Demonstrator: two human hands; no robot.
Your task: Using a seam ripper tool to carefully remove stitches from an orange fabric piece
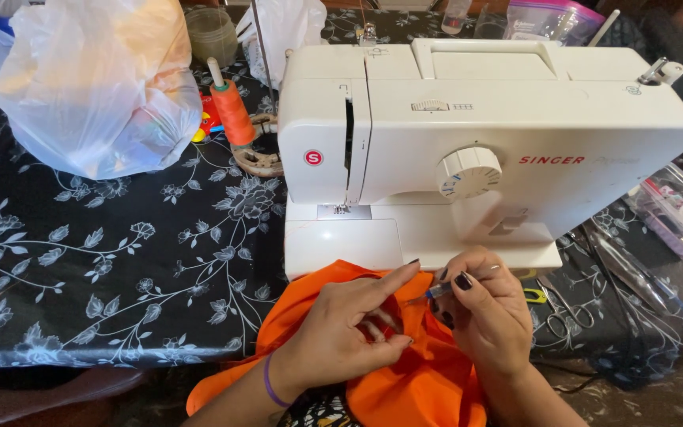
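Note:
Orange fabric lies bunched at the table's front edge, just below the white sewing machine. My left hand presses on the fabric with the fingers spread and pinches a fold. My right hand holds a small seam ripper with a clear blue handle, its tip pointing left onto the fabric between my hands. A purple band circles my left wrist.
An orange thread spool stands on a holder left of the machine. A stuffed white plastic bag sits at the back left. Small scissors and a clear plastic box lie to the right on the black floral tablecloth.

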